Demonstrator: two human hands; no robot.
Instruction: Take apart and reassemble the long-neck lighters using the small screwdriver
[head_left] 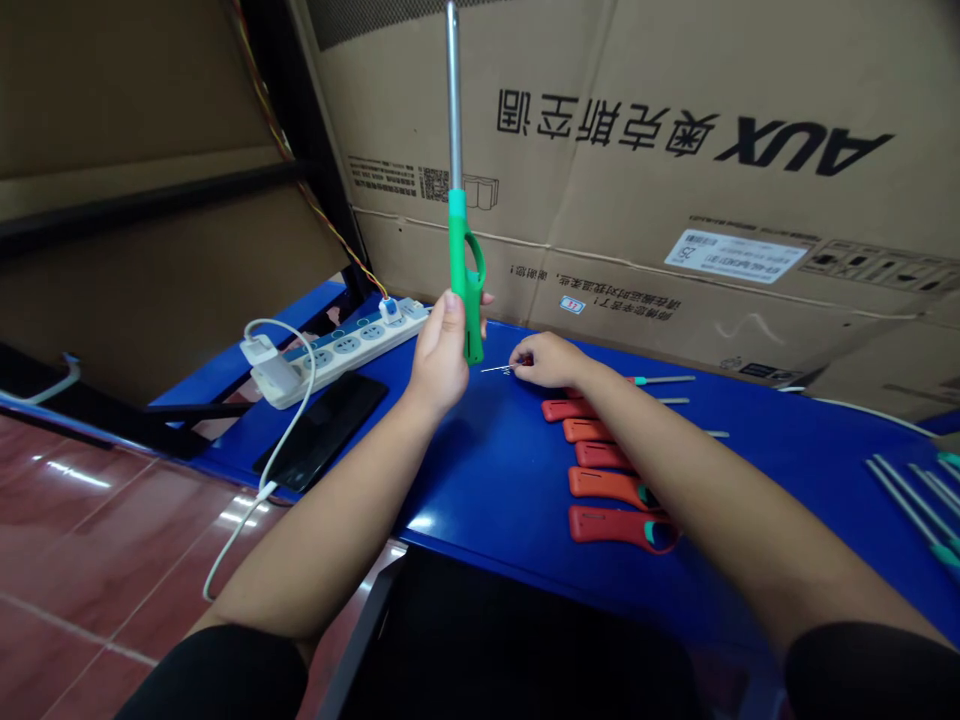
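Note:
A green lighter with a long metal tube (466, 270) stands upright in my left hand (442, 350), its tube pointing up. My right hand (546, 360) is closed just above the blue table, around a small dark red tool with a thin metal shaft (495, 369) that points left. Small metal bits lie by the shaft's tip, too small to make out. Several red and orange lighters (607, 525) lie in a column beneath and beside my right forearm, which partly covers them.
A white power strip (360, 345) with a plugged-in charger (270, 370) and a black phone (322, 430) are on the left of the blue table (495, 480). More lighters (911, 500) lie at the far right. A large cardboard box (615, 200) stands behind.

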